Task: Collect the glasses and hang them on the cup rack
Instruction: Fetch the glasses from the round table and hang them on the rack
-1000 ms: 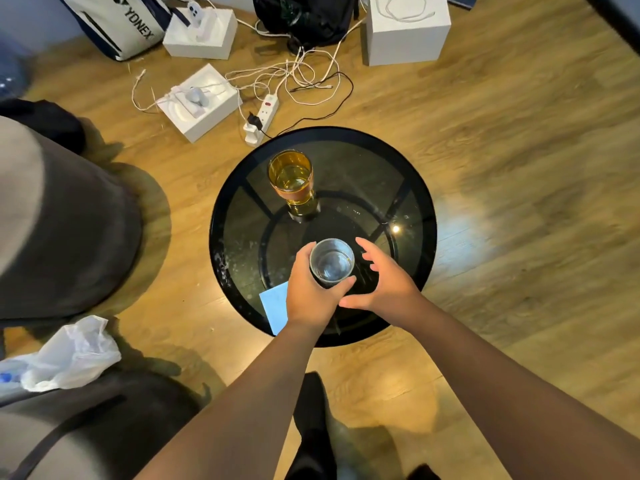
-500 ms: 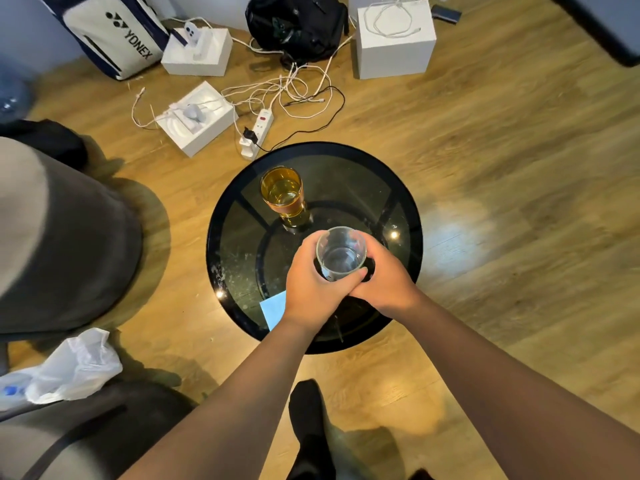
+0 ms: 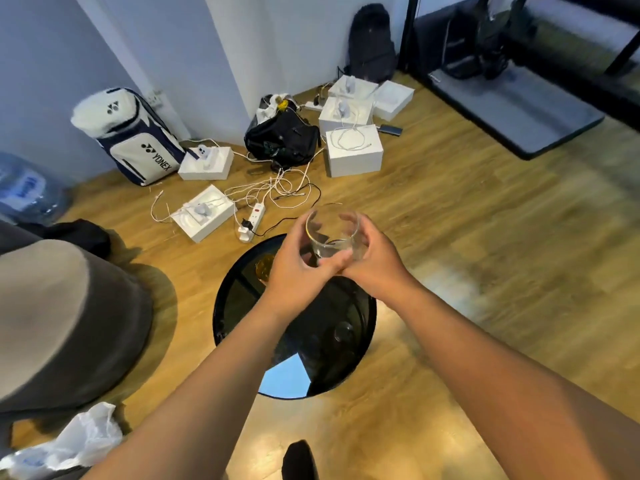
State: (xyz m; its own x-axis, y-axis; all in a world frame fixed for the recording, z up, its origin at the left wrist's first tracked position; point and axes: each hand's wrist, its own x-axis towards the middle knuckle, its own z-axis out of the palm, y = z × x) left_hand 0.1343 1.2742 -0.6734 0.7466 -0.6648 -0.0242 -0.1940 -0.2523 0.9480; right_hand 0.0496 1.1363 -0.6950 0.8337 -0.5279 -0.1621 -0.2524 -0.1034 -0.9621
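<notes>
A clear drinking glass (image 3: 332,233) is held up above the round black glass table (image 3: 239,299), tilted with its mouth toward me. My left hand (image 3: 294,271) wraps its left side and my right hand (image 3: 372,265) cups its right side; the fingers of both meet under it. An amber glass (image 3: 265,268) stands on the table, mostly hidden behind my left hand. No cup rack is in view.
A blue paper (image 3: 287,375) lies on the table's near edge. White boxes (image 3: 353,150), tangled cables (image 3: 277,192), a power strip (image 3: 254,220), a black bag (image 3: 282,136) and a Yonex bag (image 3: 138,140) lie on the wooden floor. A dark seat (image 3: 69,317) is left.
Both hands have lifted the clear glass off the table and higher. The view has tilted up, showing the wall and more of the floor.
</notes>
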